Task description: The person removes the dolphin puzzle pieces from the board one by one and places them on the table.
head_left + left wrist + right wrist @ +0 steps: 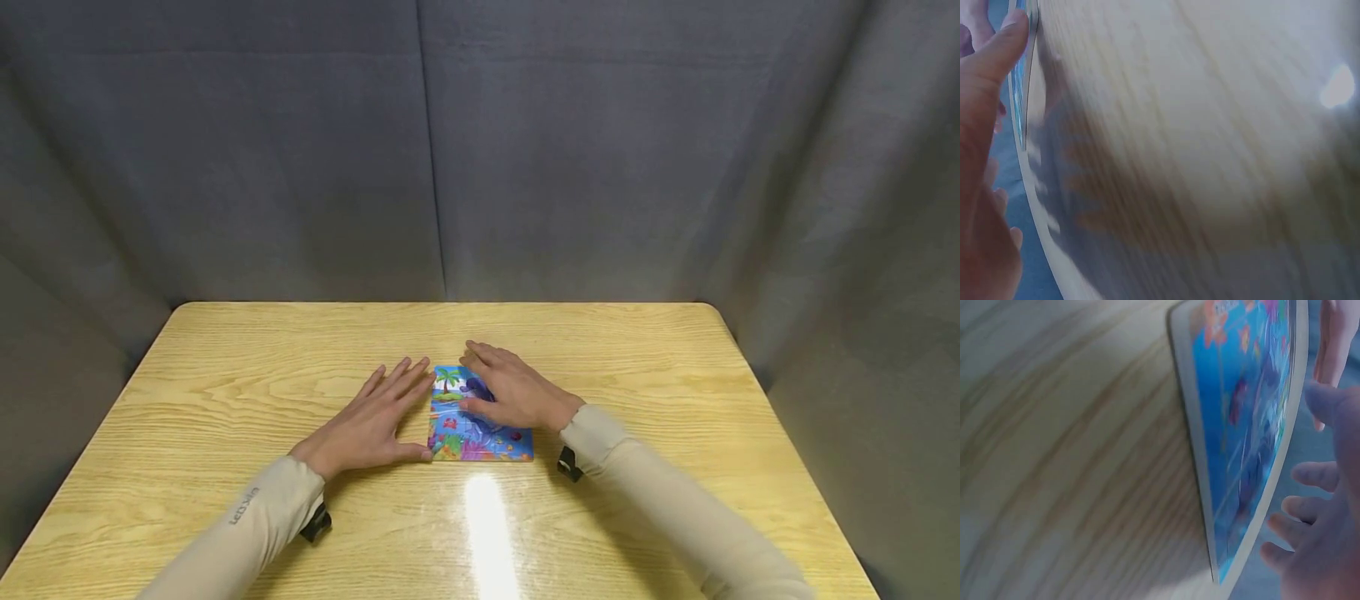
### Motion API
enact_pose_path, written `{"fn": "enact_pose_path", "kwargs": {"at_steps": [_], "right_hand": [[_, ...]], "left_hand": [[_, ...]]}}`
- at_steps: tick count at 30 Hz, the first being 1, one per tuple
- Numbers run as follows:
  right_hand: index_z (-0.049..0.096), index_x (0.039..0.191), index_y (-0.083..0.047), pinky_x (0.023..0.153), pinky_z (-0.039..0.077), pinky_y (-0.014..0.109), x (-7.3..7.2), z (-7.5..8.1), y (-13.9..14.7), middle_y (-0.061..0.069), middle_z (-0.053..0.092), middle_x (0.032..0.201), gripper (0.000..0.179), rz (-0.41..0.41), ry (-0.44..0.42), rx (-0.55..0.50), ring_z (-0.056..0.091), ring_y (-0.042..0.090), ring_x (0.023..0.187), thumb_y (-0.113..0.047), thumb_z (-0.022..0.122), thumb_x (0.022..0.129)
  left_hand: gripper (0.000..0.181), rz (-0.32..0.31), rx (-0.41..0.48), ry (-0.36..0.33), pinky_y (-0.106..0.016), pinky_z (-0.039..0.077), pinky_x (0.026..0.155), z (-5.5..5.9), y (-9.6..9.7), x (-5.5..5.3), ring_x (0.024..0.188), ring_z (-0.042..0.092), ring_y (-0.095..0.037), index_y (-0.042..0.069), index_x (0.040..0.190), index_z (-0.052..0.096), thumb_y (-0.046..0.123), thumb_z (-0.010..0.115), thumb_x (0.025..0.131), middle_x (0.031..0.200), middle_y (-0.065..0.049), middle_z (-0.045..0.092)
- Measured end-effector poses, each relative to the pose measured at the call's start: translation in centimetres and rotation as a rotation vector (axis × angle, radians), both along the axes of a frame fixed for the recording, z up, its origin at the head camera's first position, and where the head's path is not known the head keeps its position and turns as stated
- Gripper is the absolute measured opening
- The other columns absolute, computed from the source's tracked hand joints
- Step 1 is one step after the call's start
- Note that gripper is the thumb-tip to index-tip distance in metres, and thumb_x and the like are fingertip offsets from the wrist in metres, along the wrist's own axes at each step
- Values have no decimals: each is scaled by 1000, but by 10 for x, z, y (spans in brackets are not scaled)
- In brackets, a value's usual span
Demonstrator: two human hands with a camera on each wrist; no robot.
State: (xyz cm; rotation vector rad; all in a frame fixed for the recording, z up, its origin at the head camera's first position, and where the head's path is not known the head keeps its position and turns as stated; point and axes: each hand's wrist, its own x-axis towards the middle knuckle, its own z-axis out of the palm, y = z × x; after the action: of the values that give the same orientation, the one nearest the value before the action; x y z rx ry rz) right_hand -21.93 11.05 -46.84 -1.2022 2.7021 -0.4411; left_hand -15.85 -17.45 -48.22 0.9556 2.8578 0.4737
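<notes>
A square jigsaw puzzle (465,446) lies flat near the middle of the table, with a pale rim and a printed sea scene: a palm tree, a crab, coral and a dark blue sea animal. Along its left side my left hand (367,429) is spread, thumb at the near left corner and fingertips by the far left one. My right hand (517,392) reaches over the puzzle from the right, fingers extended past its far edge, hiding the upper right part. In the right wrist view, that hand's fingers (1313,475) are spread above the puzzle's surface (1222,425).
The wooden table (240,375) has rounded far corners. Grey curtains (300,167) hang behind it and on both sides. A bright light reflection falls on the wood just in front of the puzzle. Both wrists carry small black devices (570,463).
</notes>
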Motion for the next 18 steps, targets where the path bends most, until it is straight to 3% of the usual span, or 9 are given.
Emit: {"fn": "enact_pose_path", "kwargs": {"at_steps": [10, 18], "right_hand": [[52, 155, 0, 131, 31, 59, -1, -4, -15, 25, 34, 172, 63, 11, -6, 10, 33, 41, 162, -42, 60, 109], [55, 151, 0, 131, 32, 56, -3, 1, -23, 26, 37, 170, 56, 16, -27, 19, 36, 40, 161, -35, 65, 108]], "left_hand": [[111, -19, -42, -9, -65, 12, 135, 0, 7, -2, 169, 12, -38, 7, 170, 27, 73, 69, 91, 182, -10, 12], [110, -5, -56, -92, -64, 9, 136, 0, 9, -2, 169, 11, -37, 3, 169, 27, 73, 67, 93, 182, -9, 14]]}}
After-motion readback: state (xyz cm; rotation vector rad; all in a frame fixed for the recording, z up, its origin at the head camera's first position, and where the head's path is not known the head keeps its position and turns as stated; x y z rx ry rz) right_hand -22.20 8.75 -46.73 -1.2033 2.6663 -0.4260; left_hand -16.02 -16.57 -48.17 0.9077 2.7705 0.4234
